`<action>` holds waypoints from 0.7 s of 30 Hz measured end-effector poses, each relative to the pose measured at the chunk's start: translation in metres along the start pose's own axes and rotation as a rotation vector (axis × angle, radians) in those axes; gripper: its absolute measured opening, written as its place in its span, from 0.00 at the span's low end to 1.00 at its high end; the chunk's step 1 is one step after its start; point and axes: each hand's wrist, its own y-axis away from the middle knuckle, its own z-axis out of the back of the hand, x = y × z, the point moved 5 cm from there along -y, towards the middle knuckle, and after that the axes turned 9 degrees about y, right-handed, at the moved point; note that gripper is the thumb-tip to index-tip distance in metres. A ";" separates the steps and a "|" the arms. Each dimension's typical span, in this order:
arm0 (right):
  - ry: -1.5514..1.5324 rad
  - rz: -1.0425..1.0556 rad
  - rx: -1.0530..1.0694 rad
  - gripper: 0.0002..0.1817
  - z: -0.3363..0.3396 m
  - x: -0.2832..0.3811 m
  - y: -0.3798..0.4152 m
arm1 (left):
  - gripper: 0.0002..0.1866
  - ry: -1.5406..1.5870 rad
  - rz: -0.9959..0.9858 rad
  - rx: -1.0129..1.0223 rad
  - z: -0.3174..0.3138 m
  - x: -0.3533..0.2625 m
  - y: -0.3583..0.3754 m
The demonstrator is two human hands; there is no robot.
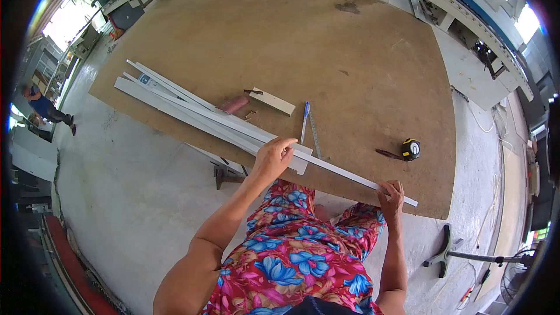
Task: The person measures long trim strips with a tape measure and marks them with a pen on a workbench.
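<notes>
Hands (276,157) first, both on one long white strip (350,174), and that strip is what everything lines up on. Right hand (391,194) sits close to its near-right end, thumb and fingers pinching it, with a short tip poking out beyond. Left hand (277,157) is farther along, fingers curled down over the strip; how firmly they grip, I cannot tell. So the long axis slants from near right to far left, crossing in front of the body and lying between the two hands as a straight span, near the desk's (262,35) near edge. Right hand is clearly the nearer to the free end; left is nearer to the other strips (157,101), which fan out to the left, lying at almost the same slant. Which far-left tip belongs to the held strip, I cannot tell.

Just right of the left hand, a small white piece (300,167) peeks out beneath the strip. Moving outward, a blue pen (305,115) and a ruler (315,136) lie on the far side. Out right comes a tape measure (410,149), beside a dark slim tool (388,154). Over on the far left, away from the desk, a person (45,106) stands.
</notes>
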 end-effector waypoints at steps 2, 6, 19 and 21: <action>-0.007 -0.015 0.000 0.11 0.002 0.000 0.001 | 0.14 -0.016 -0.009 0.010 -0.005 0.006 0.002; 0.025 -0.041 -0.021 0.11 0.009 -0.014 -0.001 | 0.14 -0.054 -0.035 0.018 -0.008 -0.001 0.001; 0.050 -0.099 -0.066 0.12 0.043 -0.041 -0.001 | 0.26 -0.289 -0.148 0.088 -0.032 -0.007 -0.011; -0.001 -0.116 -0.057 0.11 0.044 -0.037 -0.003 | 0.26 -0.304 -0.182 0.091 -0.036 -0.006 -0.013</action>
